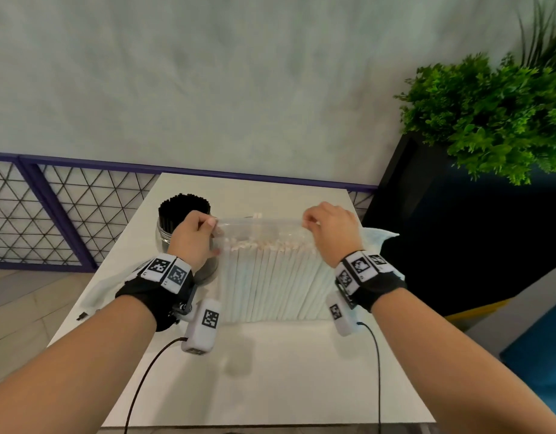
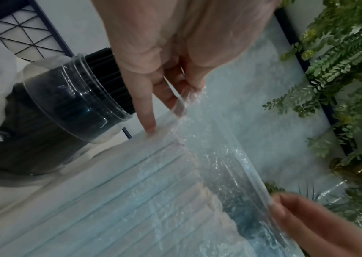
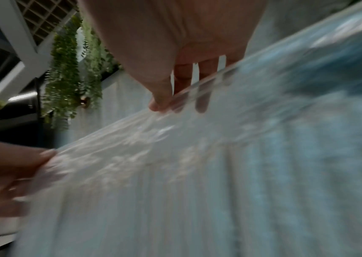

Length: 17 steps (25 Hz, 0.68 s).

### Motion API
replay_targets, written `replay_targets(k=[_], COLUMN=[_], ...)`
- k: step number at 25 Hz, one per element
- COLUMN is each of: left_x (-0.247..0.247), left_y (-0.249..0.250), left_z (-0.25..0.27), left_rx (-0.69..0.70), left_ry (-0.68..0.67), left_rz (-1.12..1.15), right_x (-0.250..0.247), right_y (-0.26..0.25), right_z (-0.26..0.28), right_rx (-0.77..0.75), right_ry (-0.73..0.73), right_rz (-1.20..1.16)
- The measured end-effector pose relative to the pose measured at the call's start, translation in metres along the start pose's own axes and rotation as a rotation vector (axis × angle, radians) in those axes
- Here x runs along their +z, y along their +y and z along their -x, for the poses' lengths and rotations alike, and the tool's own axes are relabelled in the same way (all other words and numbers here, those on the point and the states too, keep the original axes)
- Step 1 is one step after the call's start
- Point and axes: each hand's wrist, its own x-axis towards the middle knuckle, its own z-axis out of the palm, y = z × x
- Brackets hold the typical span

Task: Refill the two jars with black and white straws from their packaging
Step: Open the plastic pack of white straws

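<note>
A clear plastic bag of white straws (image 1: 270,277) stands upright on the white table (image 1: 270,371). My left hand (image 1: 196,236) pinches the bag's top left corner, and my right hand (image 1: 326,230) pinches the top right corner. The bag's clear top edge (image 2: 219,147) is stretched between both hands. In the right wrist view the bag (image 3: 197,173) is blurred, with my right fingers (image 3: 202,102) behind the plastic. A clear jar full of black straws (image 1: 184,214) stands behind my left hand; in the left wrist view that jar (image 2: 70,104) is close beside the bag.
Crumpled clear packaging (image 1: 380,234) lies on the table behind my right hand. A green plant (image 1: 489,120) in a dark planter stands at the right. A purple-framed lattice fence (image 1: 51,214) runs along the back left. The table's near part is bare.
</note>
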Motion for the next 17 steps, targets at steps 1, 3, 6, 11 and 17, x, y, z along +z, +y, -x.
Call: replay_targets(k=[1, 3, 6, 11, 17], left_x=[-0.002, -0.005, -0.006, 0.003, 0.0], left_y=[0.0, 0.0, 0.001, 0.003, -0.002], left_z=[-0.001, -0.004, -0.006, -0.006, -0.005], left_rx=[-0.003, -0.013, -0.037, -0.049, -0.032], left_ry=[0.004, 0.011, 0.017, 0.008, 0.006], left_rz=[0.005, 0.009, 0.025, 0.086, 0.09], right_x=[-0.006, -0.018, -0.028, -0.03, -0.03], right_y=[0.015, 0.043, 0.076, 0.085, 0.087], right_z=[0.003, 0.01, 0.02, 0.017, 0.016], right_rx=[0.037, 0.135, 0.273, 0.433, 0.526], right_ry=[0.016, 0.017, 0.033, 0.101, 0.173], right_rz=[0.033, 0.099, 0.068, -0.214, -0.357])
